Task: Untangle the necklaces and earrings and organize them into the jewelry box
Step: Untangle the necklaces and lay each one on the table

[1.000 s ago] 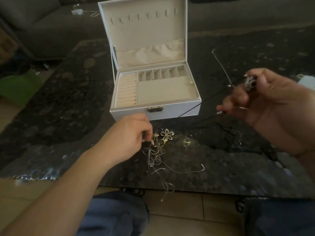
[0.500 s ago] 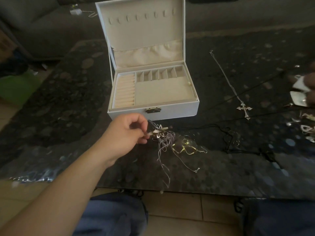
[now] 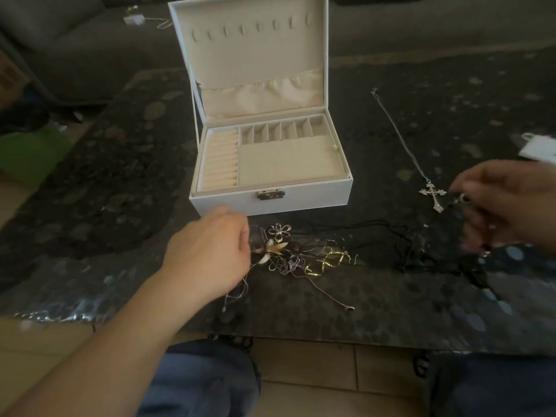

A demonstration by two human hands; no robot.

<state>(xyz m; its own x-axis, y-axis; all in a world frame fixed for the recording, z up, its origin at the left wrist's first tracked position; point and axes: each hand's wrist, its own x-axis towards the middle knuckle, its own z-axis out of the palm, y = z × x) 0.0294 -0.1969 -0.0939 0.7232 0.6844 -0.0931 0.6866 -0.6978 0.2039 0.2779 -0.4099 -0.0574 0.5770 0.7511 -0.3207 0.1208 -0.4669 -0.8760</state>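
The white jewelry box (image 3: 228,203) stands open on the dark table, its beige compartments bare. My left hand (image 3: 210,251) is just in front of it, fingers curled onto the left edge of a tangle of chains and earrings (image 3: 285,254) that lies on the table; the fingertips are hidden. A silver flower pendant (image 3: 279,229) and a gold piece (image 3: 331,257) show in the tangle. My right hand (image 3: 505,206), blurred, pinches a small dark pendant (image 3: 463,198) on a black cord (image 3: 406,245). A silver cross necklace (image 3: 433,192) lies stretched out to the right of the box.
A white card (image 3: 538,149) lies at the right edge of the table. A green object (image 3: 27,155) sits on the floor at left, and a grey sofa with a white charger (image 3: 134,19) is behind. The table's front edge (image 3: 301,335) is above my knees.
My left hand has lowered the lifted tangle back onto the table. My right hand has come back in from the right edge with the dark pendant.
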